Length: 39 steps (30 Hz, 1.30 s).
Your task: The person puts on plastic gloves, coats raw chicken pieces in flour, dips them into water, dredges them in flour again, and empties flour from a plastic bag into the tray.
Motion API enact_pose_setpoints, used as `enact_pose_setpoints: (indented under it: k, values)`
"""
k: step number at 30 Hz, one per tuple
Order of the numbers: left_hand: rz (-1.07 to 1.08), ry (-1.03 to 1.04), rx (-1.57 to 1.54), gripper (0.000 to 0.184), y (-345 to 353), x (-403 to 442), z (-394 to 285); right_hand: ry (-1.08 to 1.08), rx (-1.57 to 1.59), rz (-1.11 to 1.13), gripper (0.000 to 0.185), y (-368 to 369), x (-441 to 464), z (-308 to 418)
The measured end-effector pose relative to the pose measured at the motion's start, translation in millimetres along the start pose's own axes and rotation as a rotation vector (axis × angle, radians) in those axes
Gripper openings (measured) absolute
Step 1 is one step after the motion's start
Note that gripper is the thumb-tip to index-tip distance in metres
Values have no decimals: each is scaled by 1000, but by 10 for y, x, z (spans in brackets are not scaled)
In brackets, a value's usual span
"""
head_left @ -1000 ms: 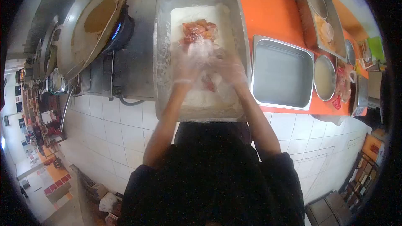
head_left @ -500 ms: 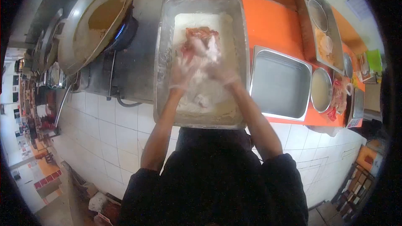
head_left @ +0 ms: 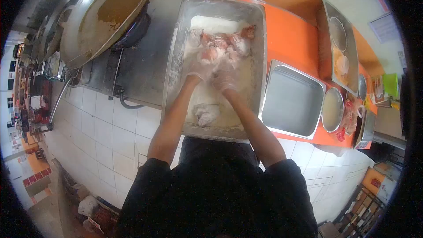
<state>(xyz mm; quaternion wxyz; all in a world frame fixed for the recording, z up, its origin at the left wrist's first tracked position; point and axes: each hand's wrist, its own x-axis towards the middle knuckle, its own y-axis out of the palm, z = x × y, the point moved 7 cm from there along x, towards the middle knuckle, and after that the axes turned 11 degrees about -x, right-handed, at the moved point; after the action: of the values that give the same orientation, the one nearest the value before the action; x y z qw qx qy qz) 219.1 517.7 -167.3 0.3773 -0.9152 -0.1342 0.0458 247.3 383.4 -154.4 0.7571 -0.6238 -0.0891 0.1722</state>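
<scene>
A deep metal pan (head_left: pixel 172 92) of white flour (head_left: pixel 211 23) stands before me, with several reddish raw chicken pieces (head_left: pixel 220 40) heaped towards its far half, partly floured. My left hand (head_left: pixel 198 69), in a thin clear glove, is closed against a chicken piece (head_left: pixel 209 54) at the heap's near side. Close beside it, my right hand (head_left: pixel 224 78), gloved too, reaches into the flour below the heap. Its fingertips are blurred and partly hidden by flour and meat. One fully floured piece (head_left: pixel 206 114) lies apart near the pan's front edge.
A large wok (head_left: pixel 83 31) of brown oil sits on a burner to the left. On the orange counter (head_left: pixel 291 26) at right are a steel tray (head_left: pixel 291 99), a round bowl (head_left: pixel 332 110) of pale liquid and a plastic bag (head_left: pixel 350 117). A long metal tray (head_left: pixel 328 48) stands behind.
The chicken pieces have spread wider across the far half of the pan. My hands have drawn closer together. The view has shifted slightly, and the floured piece in front shows more clearly.
</scene>
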Motion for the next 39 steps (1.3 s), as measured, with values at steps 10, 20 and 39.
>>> enact_pose_setpoints:
  k: [10, 20, 39]
  values:
    - [117, -354, -110, 38, -879, -443, -593, -199, 291, 618, 47, -901, -54, -357]
    - [473, -573, -263, 45, 359, -1620, 8, -841, -41, 434, 41, 16, -1080, 48]
    - [-384, -391, -516, 64, -177, 82, 195, -382, -290, 379, 94, -854, 1104, 397]
